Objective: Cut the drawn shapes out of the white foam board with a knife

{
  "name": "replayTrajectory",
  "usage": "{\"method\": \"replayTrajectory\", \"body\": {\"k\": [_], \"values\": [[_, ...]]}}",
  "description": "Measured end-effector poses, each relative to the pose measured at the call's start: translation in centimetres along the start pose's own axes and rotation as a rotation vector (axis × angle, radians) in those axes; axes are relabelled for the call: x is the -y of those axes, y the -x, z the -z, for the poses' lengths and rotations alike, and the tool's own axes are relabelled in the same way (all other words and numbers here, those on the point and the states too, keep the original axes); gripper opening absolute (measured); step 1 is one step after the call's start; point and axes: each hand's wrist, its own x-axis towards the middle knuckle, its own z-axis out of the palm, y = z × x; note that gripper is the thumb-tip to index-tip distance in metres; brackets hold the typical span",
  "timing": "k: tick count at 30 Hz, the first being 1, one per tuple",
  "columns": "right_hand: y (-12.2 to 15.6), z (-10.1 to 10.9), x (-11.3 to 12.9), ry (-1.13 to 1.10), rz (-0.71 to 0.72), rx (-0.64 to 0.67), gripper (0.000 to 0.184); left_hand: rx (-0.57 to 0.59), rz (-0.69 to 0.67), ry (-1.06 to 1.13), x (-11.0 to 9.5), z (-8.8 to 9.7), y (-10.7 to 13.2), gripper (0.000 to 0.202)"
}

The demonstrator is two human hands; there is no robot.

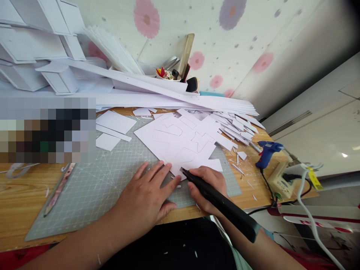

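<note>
A white foam board sheet [180, 138] with pencil-drawn shapes lies tilted on the grey cutting mat [92, 195]. My left hand [149, 187] rests flat with fingers spread, its fingertips at the sheet's near left edge. In my right hand [210, 185] is a black utility knife [222, 202], its handle slanting back toward me. The blade end sits at the sheet's near corner; whether it touches the board I cannot tell. Small white offcuts lie near my left fingers.
White scraps [239, 129] pile up at the back right. A blue glue gun [267, 152] stands beside a power strip [281, 180] at the right edge. A pencil [60, 189] lies on the left. Long white strips [168, 101] and a tool cup [168, 75] line the back.
</note>
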Motion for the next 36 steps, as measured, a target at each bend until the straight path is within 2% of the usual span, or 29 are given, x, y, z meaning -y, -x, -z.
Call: {"method": "replayTrajectory", "body": {"k": [3, 25, 36], "values": [[-0.26, 0.08, 0.15, 0.022, 0.036, -0.002, 0.023, 0.018, 0.011, 0.008, 0.03, -0.07, 0.10, 0.050], [-0.09, 0.35, 0.19, 0.027, 0.041, 0.024, 0.024, 0.028, 0.012, 0.023, 0.10, -0.14, 0.18, 0.050], [0.01, 0.61, 0.50, 0.037, 0.092, 0.032, 0.026, 0.036, 0.037, 0.017, -0.04, 0.10, -0.01, 0.047]]}}
